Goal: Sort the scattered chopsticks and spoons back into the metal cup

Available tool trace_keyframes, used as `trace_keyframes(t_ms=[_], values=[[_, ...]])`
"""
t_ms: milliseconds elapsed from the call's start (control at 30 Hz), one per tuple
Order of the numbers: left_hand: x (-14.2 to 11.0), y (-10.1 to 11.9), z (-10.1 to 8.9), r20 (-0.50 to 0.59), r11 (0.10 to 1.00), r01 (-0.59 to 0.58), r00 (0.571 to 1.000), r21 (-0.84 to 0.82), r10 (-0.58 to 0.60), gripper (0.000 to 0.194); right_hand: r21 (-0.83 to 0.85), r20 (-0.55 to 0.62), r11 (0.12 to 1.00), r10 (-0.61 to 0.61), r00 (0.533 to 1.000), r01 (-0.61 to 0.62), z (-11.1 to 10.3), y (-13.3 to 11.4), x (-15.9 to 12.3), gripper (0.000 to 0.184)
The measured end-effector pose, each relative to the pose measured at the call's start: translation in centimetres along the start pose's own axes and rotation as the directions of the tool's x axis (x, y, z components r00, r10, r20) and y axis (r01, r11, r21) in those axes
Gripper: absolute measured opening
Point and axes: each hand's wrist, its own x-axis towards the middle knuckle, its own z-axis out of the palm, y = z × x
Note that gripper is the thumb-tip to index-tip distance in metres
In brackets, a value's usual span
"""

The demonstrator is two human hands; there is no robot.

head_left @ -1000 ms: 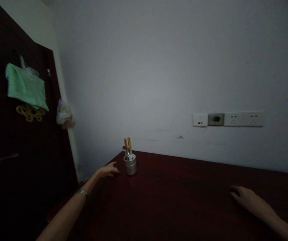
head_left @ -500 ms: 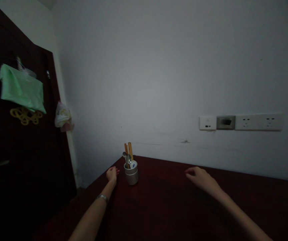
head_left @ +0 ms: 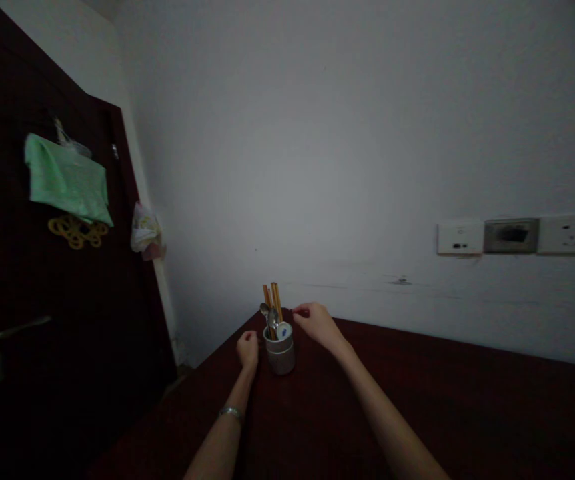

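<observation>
A grey cylindrical utensil holder stands upright on the dark red table. Wooden chopsticks, metal spoons and a white piece with a blue mark, perhaps a ceramic spoon, stick out of its top. My left hand, a bracelet on its wrist, rests close to the holder's left side with its fingers curled in and nothing visible in them. On the other side, my right hand hovers by the rim, thumb and forefinger bent with a small gap. Nothing shows between them; its other fingers are partly hidden.
The dark red table runs along a pale wall with sockets at the right. A dark door stands at left, with a green cloth hanging on it. A plastic bag hangs beside the frame.
My right hand has swept left across the table to the utensil holder. My left hand's fingers have gone from stretched out to curled beside it. The view has shifted right.
</observation>
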Motion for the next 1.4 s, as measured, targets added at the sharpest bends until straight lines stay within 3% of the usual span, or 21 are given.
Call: trace_keyframes(t_ms=[133,300,567,700,767,833,1000,1167,1400], values=[[-0.4,0.5,-0.1,0.001,0.999,-0.003,1.000,-0.039,0.003,0.023,0.041,0.019,0.999,-0.034,0.999,0.033,2.5,-0.3,1.3,0.027],[-0.7,0.7,-0.3,-0.024,0.984,-0.048,0.999,-0.173,0.044,0.025,0.044,0.094,0.999,-0.028,0.995,0.024,4.5,1.5,2.0,0.025],[-0.7,0.5,-0.3,-0.025,0.973,-0.033,0.999,-0.229,0.029,0.031,0.027,0.098,1.000,0.003,0.995,-0.006,5.5,3.5,2.1,0.025],[-0.7,1.0,-0.6,-0.042,0.958,0.041,0.998,-0.284,-0.056,0.032,0.032,0.107,0.999,0.018,0.994,-0.022,5.5,4.1,2.1,0.024],[-0.6,1.6,-0.8,0.011,0.931,0.108,0.994,-0.348,-0.112,0.033,0.033,0.102,0.999,0.021,0.995,-0.025,5.5,4.3,2.1,0.024],[-0.4,2.5,-0.8,0.132,0.891,0.190,0.980,-0.413,-0.148,0.034,0.026,0.091,0.999,0.026,0.996,-0.028,5.5,4.4,2.1,0.025],[0.2,4.7,0.4,0.363,0.832,0.318,0.919,-0.455,-0.152,0.029,-0.037,0.064,0.999,0.030,0.998,-0.028,5.6,4.2,2.1,0.026],[0.1,4.6,1.8,0.372,0.828,0.299,0.921,-0.475,-0.119,0.026,-0.106,0.040,0.994,0.036,0.999,-0.032,5.7,3.8,1.8,0.026],[-0.8,3.2,1.7,0.394,0.800,0.326,0.911,-0.504,-0.123,0.037,-0.101,0.015,0.995,0.017,1.000,-0.015,5.4,3.4,1.4,0.030]])
